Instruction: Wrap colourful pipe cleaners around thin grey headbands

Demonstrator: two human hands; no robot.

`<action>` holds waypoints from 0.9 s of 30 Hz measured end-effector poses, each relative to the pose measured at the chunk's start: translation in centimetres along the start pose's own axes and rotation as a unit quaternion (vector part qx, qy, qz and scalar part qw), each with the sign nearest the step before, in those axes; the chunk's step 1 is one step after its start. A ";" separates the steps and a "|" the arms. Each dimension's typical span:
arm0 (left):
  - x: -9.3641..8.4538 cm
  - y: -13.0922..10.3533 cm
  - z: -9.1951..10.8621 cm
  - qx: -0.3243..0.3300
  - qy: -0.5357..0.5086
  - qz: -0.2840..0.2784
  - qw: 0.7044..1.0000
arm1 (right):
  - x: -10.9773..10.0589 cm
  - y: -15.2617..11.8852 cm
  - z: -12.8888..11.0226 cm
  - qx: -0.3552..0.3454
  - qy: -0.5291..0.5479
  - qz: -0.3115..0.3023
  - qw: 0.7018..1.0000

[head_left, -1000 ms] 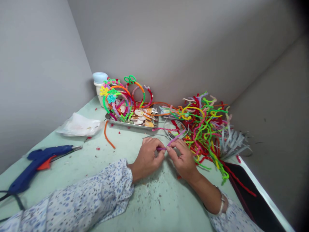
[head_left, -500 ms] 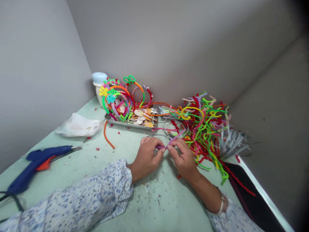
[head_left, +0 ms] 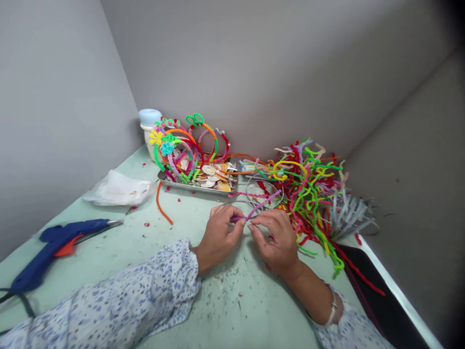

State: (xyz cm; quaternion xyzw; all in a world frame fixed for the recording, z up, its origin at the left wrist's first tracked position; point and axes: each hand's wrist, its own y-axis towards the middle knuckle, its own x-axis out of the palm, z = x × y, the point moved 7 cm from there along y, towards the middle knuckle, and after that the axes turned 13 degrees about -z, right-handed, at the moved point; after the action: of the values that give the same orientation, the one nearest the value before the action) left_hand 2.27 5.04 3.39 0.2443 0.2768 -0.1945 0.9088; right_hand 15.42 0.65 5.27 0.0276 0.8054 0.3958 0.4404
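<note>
Between the thumb and fingers of my left hand (head_left: 222, 235) is a purple pipe cleaner (head_left: 264, 202), whose free end slants up to the right. My right hand (head_left: 276, 238) is just right of the pinch, its thumb and index finger slightly apart beside the pipe cleaner; no object shows between those fingertips. Behind the purple strand lies a loop of thin grey wire or bands (head_left: 254, 180). A large tangle of colourful pipe cleaners (head_left: 308, 189) spreads to the right of it.
A metal tray (head_left: 196, 187) holds shells, with decorated headbands (head_left: 214, 140) standing over it. Around it are a white bottle with a blue lid (head_left: 149, 118), a plastic bag (head_left: 118, 189), a blue glue gun (head_left: 47, 252), an orange pipe cleaner (head_left: 162, 206) and grey strips (head_left: 350, 213).
My right thumb and index finger have parted from the purple pipe cleaner. The strand has shifted slightly up and left with my left hand.
</note>
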 end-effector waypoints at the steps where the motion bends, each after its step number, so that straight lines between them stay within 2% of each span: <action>1: 0.0 0.0 0.0 0.001 -0.001 -0.002 1.000 | 0.1 0.0 -0.1 -0.004 -0.009 -0.002 1.000; 10: 0.1 -0.1 0.3 0.005 -0.001 -0.013 1.000 | 0.3 -0.1 0.0 -0.017 -0.042 -0.009 0.999; 27: -0.1 -0.2 0.1 0.010 -0.024 -0.007 1.000 | 0.1 0.0 0.1 -0.026 -0.039 0.003 0.999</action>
State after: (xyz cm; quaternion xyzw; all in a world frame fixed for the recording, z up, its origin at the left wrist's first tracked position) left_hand 2.19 4.86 3.43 0.2470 0.2546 -0.2095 0.9112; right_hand 15.44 0.69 5.17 0.0338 0.7770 0.4167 0.4706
